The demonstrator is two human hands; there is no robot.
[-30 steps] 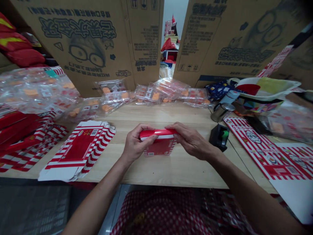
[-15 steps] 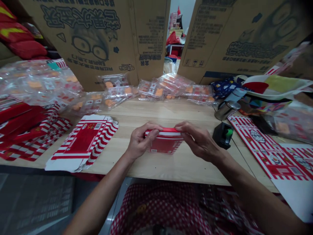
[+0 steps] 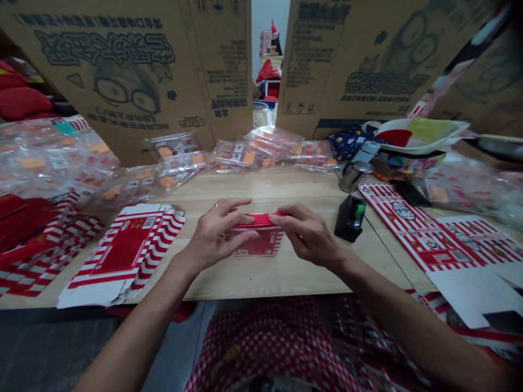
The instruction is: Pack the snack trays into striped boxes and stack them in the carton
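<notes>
A small red and white striped carton stands upright on the wooden table in front of me, its red top edge uppermost. My left hand is at its upper left corner, fingers stretched and thumb held apart, a ring on one finger. Whether those fingertips touch the top is hard to make out. At the upper right corner, my right hand grips the carton with thumb and bent fingers. A pile of flattened striped cartons lies left of my left hand. Beyond my right hand is a black tape dispenser with green inside.
Clear bags with orange pieces line the back, before tall cardboard boxes. Red striped cartons pile up at far left. To the right are a metal flask, a white basin and flat striped sheets.
My left hand has loosened from its pinch on the carton's top, its fingers now spread. My right hand stays at the right corner. The whole view has shifted slightly.
</notes>
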